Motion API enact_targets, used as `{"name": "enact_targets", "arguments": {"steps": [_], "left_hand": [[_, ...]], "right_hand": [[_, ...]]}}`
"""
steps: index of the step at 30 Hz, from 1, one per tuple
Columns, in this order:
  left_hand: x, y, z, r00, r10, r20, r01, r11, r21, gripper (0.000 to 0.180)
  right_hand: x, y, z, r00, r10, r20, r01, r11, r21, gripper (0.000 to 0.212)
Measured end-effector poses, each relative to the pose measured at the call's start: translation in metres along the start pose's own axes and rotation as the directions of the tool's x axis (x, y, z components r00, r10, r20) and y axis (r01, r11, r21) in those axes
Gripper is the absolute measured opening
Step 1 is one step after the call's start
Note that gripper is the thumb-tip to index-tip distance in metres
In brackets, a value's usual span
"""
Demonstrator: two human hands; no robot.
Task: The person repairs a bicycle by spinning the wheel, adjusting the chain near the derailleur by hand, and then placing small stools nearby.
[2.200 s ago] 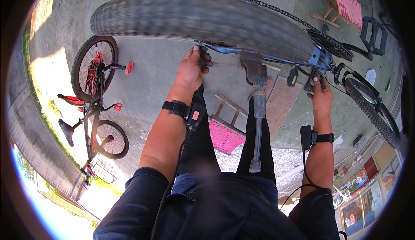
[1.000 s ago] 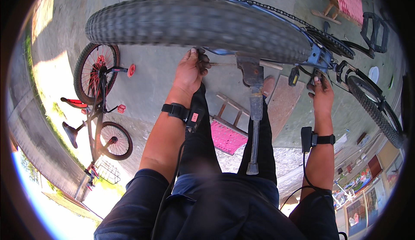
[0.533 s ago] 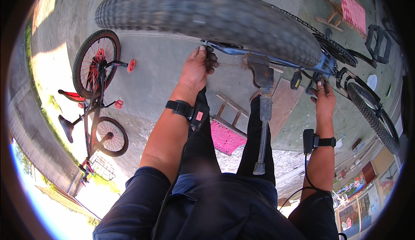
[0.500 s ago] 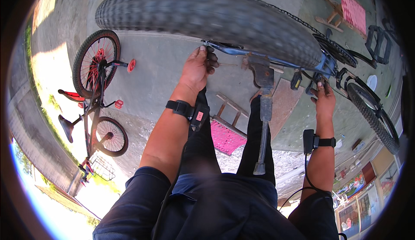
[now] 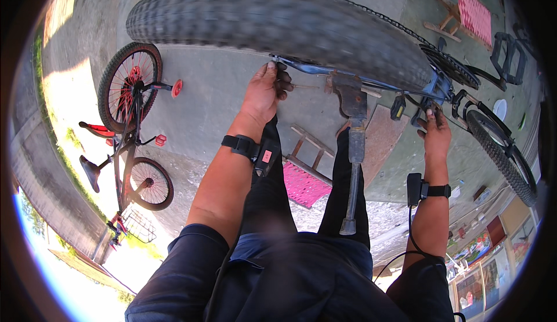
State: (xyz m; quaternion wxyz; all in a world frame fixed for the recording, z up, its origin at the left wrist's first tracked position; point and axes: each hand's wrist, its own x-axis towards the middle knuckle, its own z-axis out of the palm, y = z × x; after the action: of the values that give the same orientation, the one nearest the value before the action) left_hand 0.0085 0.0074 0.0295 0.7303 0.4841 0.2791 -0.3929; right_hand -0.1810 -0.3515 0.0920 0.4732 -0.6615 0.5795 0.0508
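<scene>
A large knobby black bicycle tyre (image 5: 278, 20), blurred by spin, stretches across the top of the view. Below it runs a blue bicycle frame (image 5: 313, 68), gripped in the rusty jaw of a metal clamp stand (image 5: 351, 98). My left hand (image 5: 264, 87) is closed at the frame's left end, thumb and forefinger pinching up against a small silvery part there. A thin rod-like line shows beside its curled fingers; I cannot tell whether they hold it. My right hand (image 5: 435, 127), fingertips blackened, curls up against a dark part under the frame's right end; what it grips is hidden.
A black bicycle with red parts (image 5: 125, 148) stands at the left. A pink-seated stool (image 5: 307, 185) sits by my legs, another pink seat (image 5: 474, 17) at the far right. A black pedal (image 5: 507, 58) and a second wheel (image 5: 502, 156) are on the right.
The tyre still looks blurred by its turning. Both hands keep their places, and the view has shifted only very slightly.
</scene>
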Motion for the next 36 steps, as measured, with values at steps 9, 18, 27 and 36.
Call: {"name": "enact_targets", "arguments": {"steps": [9, 18, 27, 36], "left_hand": [[-0.001, 0.0, 0.002, 1.0, 0.015, -0.026, -0.015, 1.0, -0.002, 0.025], [0.0, -0.002, 0.0, 0.999, 0.024, -0.031, -0.025, 1.0, -0.016, 0.023], [0.002, -0.004, -0.005, 0.999, 0.018, -0.032, -0.019, 1.0, -0.017, 0.02], [-0.012, -0.028, 0.029, 0.998, -0.066, -0.022, 0.065, 0.997, -0.034, 0.022]], "right_hand": [[-0.004, -0.005, 0.002, 1.0, -0.011, 0.009, 0.011, 1.0, 0.01, 0.042], [-0.001, 0.0, 0.001, 1.0, -0.006, 0.012, 0.005, 0.999, 0.045, 0.037], [-0.004, -0.004, 0.004, 1.0, 0.006, -0.011, -0.005, 0.999, 0.046, 0.034], [-0.002, -0.002, 0.002, 1.0, -0.011, 0.013, 0.01, 0.999, 0.04, 0.038]]}}
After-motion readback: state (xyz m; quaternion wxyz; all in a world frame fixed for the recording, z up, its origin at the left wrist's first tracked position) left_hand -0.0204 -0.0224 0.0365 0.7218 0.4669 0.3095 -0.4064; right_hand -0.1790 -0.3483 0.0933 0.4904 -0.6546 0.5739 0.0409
